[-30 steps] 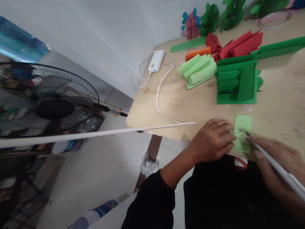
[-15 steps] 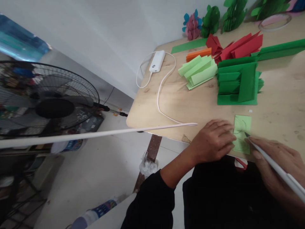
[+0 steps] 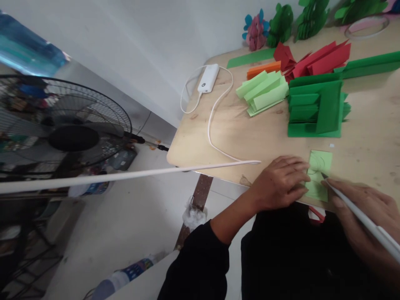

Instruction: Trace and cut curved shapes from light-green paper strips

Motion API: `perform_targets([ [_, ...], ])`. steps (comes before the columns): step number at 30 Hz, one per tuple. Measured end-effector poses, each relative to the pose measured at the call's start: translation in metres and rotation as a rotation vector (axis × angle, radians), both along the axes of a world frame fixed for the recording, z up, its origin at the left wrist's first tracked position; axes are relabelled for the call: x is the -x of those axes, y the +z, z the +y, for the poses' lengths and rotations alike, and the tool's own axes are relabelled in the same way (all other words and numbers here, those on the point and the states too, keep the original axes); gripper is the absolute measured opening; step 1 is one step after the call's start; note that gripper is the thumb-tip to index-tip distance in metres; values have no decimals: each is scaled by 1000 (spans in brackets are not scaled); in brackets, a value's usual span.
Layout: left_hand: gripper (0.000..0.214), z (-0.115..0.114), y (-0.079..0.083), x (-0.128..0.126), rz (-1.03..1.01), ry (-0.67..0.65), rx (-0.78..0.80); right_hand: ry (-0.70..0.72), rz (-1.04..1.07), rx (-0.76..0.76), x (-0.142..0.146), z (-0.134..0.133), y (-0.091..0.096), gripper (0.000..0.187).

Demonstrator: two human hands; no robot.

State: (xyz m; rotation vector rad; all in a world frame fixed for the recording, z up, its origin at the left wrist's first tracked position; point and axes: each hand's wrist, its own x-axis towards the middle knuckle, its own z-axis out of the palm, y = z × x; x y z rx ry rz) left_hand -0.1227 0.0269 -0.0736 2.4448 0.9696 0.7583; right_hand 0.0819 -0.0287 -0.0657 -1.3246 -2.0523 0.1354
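A small light green paper (image 3: 322,160) with curved drawn lines lies at the table's front edge. My left hand (image 3: 279,183) rests palm down along its left side, fingers stretched out and touching the paper. My right hand (image 3: 371,200) grips a white pen (image 3: 359,211), its dark tip on or just above the drawing; the hand is partly blurred. Beyond the paper sit a folded dark green paper stack (image 3: 331,106), folded light green papers (image 3: 268,93), red folded papers (image 3: 325,60) and an orange folded strip (image 3: 264,70).
A white power bank (image 3: 208,78) with a long white cable (image 3: 212,121) occupies the table's left part. Layered paper figures (image 3: 280,25) and a roll of tape (image 3: 367,28) stand along the wall. Left of the table is a black fan (image 3: 73,138).
The view has shifted slightly, so things on the table appear a little further right. My left hand still lies against the paper, and the pen stays over the drawing with barely any movement.
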Motion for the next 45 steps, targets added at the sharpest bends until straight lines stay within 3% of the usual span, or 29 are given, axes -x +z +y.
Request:
perform_targets([
  [29,26,0,0,0,-2,4,-11,109,-163,-174,1,6,-3,68],
  [45,32,0,6,-2,182,-26,20,139,-175,-207,-3,9,-5,61],
])
